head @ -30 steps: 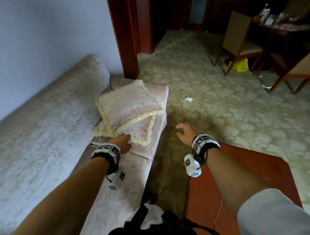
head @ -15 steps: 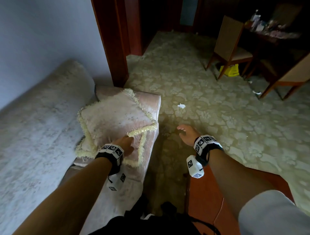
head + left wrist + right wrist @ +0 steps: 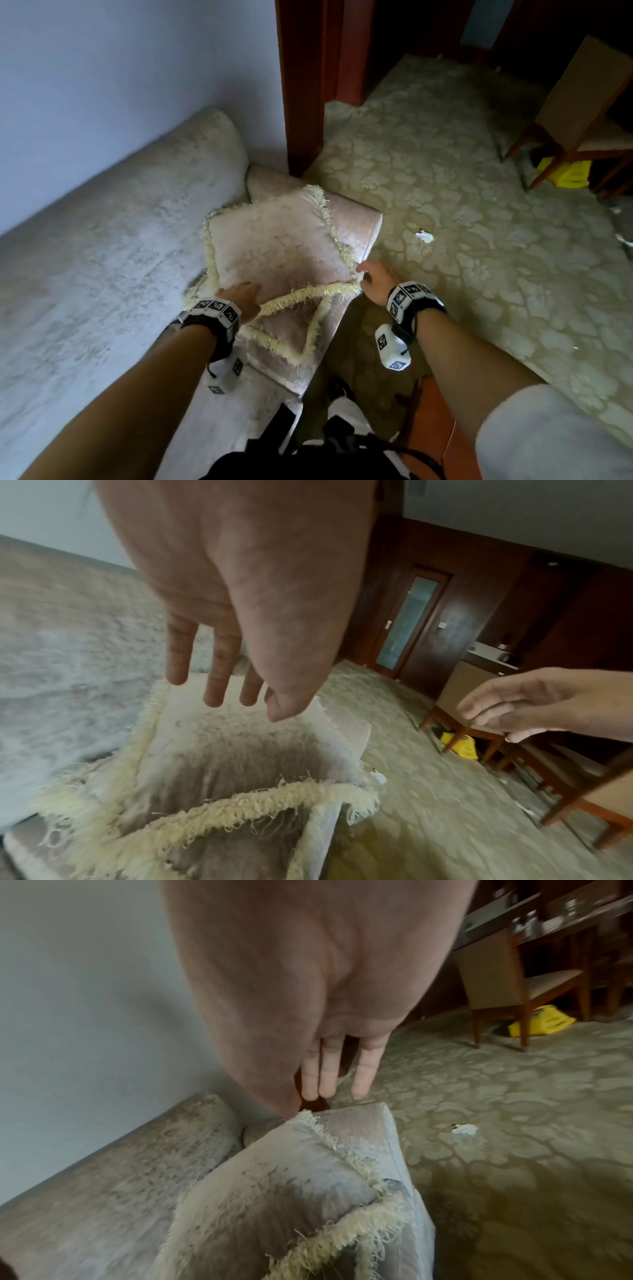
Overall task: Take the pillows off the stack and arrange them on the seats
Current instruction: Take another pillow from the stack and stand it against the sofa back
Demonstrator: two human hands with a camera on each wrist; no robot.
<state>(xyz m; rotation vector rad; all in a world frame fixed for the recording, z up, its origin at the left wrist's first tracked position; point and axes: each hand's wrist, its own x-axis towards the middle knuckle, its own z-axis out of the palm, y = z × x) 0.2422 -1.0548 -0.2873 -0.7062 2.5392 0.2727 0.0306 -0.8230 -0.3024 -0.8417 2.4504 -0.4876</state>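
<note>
Two pale pink pillows with cream fringe lie stacked on the sofa seat's far end. The top pillow point(image 3: 274, 246) point(image 3: 219, 753) point(image 3: 281, 1183) sits askew over the lower pillow point(image 3: 291, 329). My left hand point(image 3: 241, 296) point(image 3: 219, 691) reaches over the top pillow's near left edge with straight fingers and holds nothing. My right hand point(image 3: 371, 277) point(image 3: 332, 1088) is at the top pillow's right corner, by the fringe. Its fingers are extended and it grips nothing. Whether either hand touches the fabric is unclear.
The sofa backrest point(image 3: 120, 257) runs along the wall on the left. A dark wooden door post point(image 3: 301, 85) stands behind the armrest point(image 3: 356, 222). A wooden chair point(image 3: 582, 113) and a yellow object point(image 3: 565, 173) are far right. A red-brown table point(image 3: 431, 428) is near my right arm.
Both hands have moved forward onto the stack. The right hand has swung left from above the carpet to the top pillow's right corner, and the left has slid up over its near edge.
</note>
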